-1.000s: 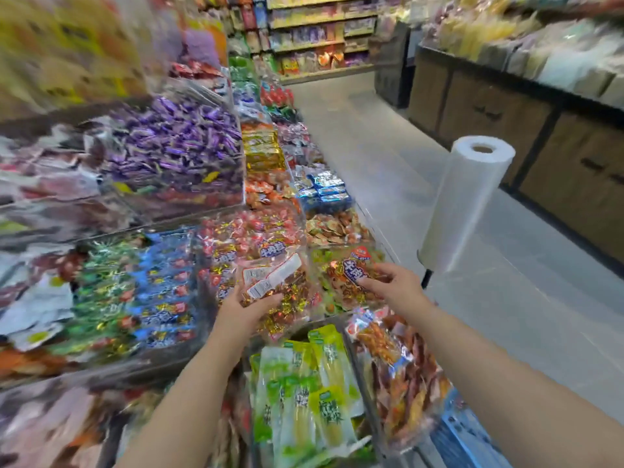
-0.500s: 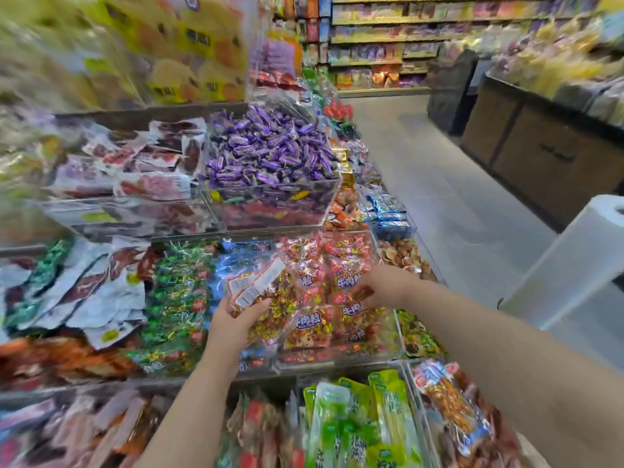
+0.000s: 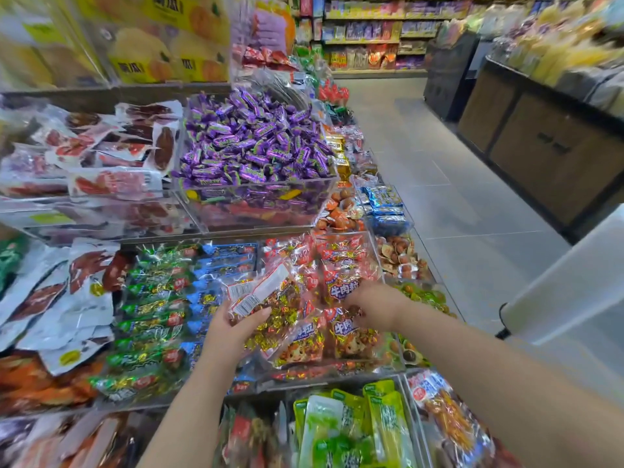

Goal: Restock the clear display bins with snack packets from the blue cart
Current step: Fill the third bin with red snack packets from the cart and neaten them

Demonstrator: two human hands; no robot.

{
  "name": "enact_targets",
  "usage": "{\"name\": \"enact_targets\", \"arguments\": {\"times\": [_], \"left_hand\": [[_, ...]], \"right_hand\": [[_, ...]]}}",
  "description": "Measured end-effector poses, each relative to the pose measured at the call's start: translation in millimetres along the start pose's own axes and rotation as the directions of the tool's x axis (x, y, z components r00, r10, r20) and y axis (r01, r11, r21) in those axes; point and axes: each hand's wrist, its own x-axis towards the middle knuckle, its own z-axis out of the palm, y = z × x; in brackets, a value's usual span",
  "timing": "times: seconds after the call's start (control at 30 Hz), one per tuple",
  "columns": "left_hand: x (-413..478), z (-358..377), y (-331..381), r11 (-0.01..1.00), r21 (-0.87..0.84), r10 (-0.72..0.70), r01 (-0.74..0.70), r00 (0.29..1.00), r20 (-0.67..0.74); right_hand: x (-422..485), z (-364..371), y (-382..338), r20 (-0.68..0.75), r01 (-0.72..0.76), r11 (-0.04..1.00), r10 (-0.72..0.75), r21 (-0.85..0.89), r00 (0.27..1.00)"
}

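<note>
Two bare arms reach over clear display bins. The left grip (image 3: 233,327) holds one clear snack packet (image 3: 270,292) of gold-wrapped pieces with one white barcode label, tilted over the left side of a bin (image 3: 337,374). The right grip (image 3: 374,305) sits among red packets (image 3: 341,288) in that bin, and I cannot tell whether it holds any. One bin of purple sweets (image 3: 253,143) stands behind. On the right, the aisle floor (image 3: 439,170) lies open, with one white roll (image 3: 574,282) beside it.
</note>
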Motion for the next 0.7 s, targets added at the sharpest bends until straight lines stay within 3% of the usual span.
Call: {"name": "enact_targets", "arguments": {"times": [0.13,0.37,0.43,0.53,0.57,0.63,0.67,0.7], "left_hand": [[-1,2,-4,0.999,-0.006,-0.032,0.032,0.999,0.011],[-2,2,1,0.997,-0.081,0.010,-0.007,1.000,0.027],[-2,0,2,0.997,-0.081,0.005,-0.002,0.999,0.038],[-2,-1,1,0.999,-0.050,0.010,-0.007,0.998,0.062],[-3,-1,0,0.999,-0.028,0.018,-0.016,0.998,0.067],[-2,2,-1,0.999,-0.003,0.033,-0.033,0.997,0.075],[-2,4,-1,0.999,0.002,0.043,-0.043,0.996,0.083],[-2,7,1,0.999,0.013,0.042,-0.043,0.995,0.094]], "right_hand": [[-15,7,8,-0.146,-0.005,0.999,0.012,0.048,0.989],[-27,24,0,-0.036,-0.078,0.987,0.073,-0.144,0.997],[-28,19,-4,-0.072,-0.124,0.992,0.122,-0.020,0.990],[-28,3,-17,-0.298,-0.078,0.941,0.182,0.329,0.937],[-28,-5,-24,-0.310,-0.023,0.853,0.214,0.522,0.926],[-27,-17,-42,-0.173,0.027,0.555,0.212,0.831,0.962],[-25,-21,-51,-0.109,0.015,0.473,0.171,0.881,0.979],[-23,-22,-59,-0.069,-0.007,0.468,0.144,0.884,0.987]]}}
